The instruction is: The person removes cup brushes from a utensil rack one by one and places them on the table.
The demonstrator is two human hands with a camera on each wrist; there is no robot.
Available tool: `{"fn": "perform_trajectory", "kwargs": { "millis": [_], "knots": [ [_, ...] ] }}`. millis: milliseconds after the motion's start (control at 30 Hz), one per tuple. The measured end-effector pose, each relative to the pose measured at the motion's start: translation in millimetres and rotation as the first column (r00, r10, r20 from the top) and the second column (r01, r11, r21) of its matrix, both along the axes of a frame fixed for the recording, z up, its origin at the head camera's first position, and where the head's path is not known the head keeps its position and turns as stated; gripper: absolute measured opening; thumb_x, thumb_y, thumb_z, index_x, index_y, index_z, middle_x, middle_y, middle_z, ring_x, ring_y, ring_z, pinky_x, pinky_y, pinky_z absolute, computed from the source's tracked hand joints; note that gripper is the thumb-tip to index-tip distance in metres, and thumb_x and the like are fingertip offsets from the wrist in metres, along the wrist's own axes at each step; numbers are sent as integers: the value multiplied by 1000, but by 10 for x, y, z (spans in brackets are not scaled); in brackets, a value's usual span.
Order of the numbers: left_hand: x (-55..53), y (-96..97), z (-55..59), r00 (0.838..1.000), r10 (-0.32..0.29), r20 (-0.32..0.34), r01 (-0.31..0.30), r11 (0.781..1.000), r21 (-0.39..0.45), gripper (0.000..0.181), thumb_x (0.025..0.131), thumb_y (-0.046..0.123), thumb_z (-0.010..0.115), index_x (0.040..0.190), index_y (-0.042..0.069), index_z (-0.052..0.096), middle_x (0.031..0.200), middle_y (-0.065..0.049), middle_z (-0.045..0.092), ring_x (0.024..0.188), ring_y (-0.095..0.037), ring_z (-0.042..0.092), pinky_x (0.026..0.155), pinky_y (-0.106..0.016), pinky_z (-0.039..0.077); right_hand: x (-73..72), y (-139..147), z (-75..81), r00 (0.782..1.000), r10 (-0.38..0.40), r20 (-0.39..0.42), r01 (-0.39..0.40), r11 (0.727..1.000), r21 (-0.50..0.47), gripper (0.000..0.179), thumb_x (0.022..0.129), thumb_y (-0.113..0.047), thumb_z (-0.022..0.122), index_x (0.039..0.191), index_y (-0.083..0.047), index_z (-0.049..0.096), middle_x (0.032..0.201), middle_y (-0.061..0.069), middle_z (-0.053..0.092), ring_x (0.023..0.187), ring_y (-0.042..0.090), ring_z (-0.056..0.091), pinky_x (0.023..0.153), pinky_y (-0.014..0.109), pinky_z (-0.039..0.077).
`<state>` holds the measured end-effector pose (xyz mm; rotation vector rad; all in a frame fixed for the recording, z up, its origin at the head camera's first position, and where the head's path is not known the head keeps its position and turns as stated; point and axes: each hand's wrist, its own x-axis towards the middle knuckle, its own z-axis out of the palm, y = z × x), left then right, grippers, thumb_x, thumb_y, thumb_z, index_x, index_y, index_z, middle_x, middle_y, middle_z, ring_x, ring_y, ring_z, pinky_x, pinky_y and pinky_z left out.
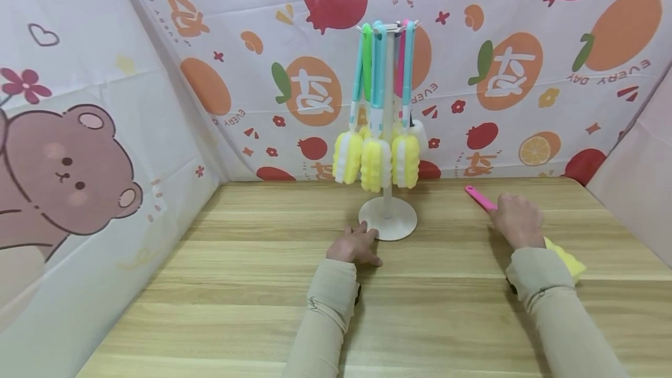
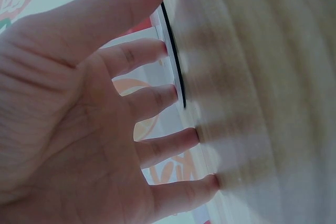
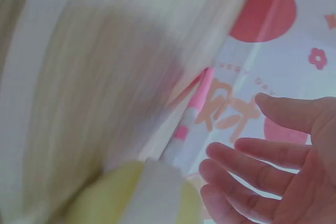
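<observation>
A white stand (image 1: 388, 69) with a round base (image 1: 396, 223) stands on the table, and several sponge brushes (image 1: 376, 159) with yellow-and-white heads hang from its hooks. My left hand (image 1: 353, 247) has its fingers spread, fingertips at the front left edge of the base; the left wrist view shows the fingers (image 2: 152, 103) reaching to the tabletop and base rim. On the right lies a pink-handled sponge brush (image 1: 479, 198), its middle hidden by my right hand (image 1: 517, 220). In the right wrist view, loosely bent fingers (image 3: 247, 169) hover beside the brush, holding nothing.
The wooden table (image 1: 252, 284) reaches back to a fruit-printed cloth wall (image 1: 236, 127). A cloth with a cartoon bear (image 1: 68, 174) hangs along the left side. At the right is a pale cloth side wall (image 1: 643, 174).
</observation>
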<state>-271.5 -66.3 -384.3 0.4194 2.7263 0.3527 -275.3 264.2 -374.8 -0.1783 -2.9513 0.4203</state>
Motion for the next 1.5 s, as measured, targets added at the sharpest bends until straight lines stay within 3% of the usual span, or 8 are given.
{"fn": "perform_trajectory", "kwargs": {
  "millis": [100, 200, 367, 500, 633, 900, 1500],
  "knots": [
    [0, 11, 6, 1000, 3, 1, -3, 1000, 3, 60, 91, 34, 77, 143, 16, 54, 165, -11, 26, 141, -37, 31, 105, -54, 42, 41, -39, -13, 997, -6, -80, 2, 999, -50, 28, 98, -17, 63, 84, 7, 59, 69, 18, 52, 61, 32, 48, 49, 41, 41],
    [1, 28, 14, 1000, 7, -1, -7, 1000, 6, 60, 91, 34, 77, 143, 17, 54, 165, -10, 26, 141, -37, 31, 105, -54, 42, 87, -80, -34, 989, -24, -146, 7, 993, -115, 29, 97, -16, 64, 100, 13, 62, 73, 20, 56, 63, 32, 49, 48, 39, 40],
    [14, 63, 11, 1000, 6, -1, -6, 1000, 20, 62, 91, 34, 77, 145, 17, 53, 166, -10, 26, 144, -37, 29, 107, -55, 40, 178, -90, -35, 979, -48, -196, 7, 979, -204, 38, 98, -15, 63, 119, 16, 60, 85, 28, 65, 64, 34, 56, 49, 40, 42],
    [44, 67, -16, 1000, 4, 14, -5, 999, 37, 63, 91, 34, 77, 146, 17, 52, 166, -10, 25, 146, -38, 25, 107, -56, 39, 243, -51, -7, 975, -73, -211, 23, 973, -231, 40, 98, -17, 64, 121, 15, 58, 102, 33, 67, 83, 47, 64, 59, 50, 48],
    [74, 31, -36, 1000, 20, 14, -20, 999, 33, 63, 90, 32, 78, 146, 17, 52, 165, -10, 26, 145, -37, 27, 107, -55, 40, 282, -45, 26, 973, -82, -216, 26, 968, -251, 41, 98, -18, 63, 121, 15, 59, 107, 33, 67, 96, 51, 62, 69, 55, 48],
    [71, -30, -17, 999, 30, 11, -30, 999, 44, 62, 89, 30, 80, 143, 16, 54, 165, -11, 27, 142, -36, 30, 106, -56, 41, 327, -15, 85, 963, -109, -246, 42, 964, -263, 40, 98, -18, 64, 120, 16, 58, 106, 33, 68, 92, 49, 63, 65, 49, 46],
    [35, 5, 14, 1000, 10, 0, -10, 1000, 25, 61, 90, 30, 79, 143, 15, 54, 165, -12, 27, 140, -36, 32, 104, -54, 42, 283, -23, 76, 963, -119, -241, 50, 960, -275, 39, 99, -18, 64, 121, 14, 60, 106, 33, 68, 92, 47, 63, 66, 48, 46]
  ]
}}
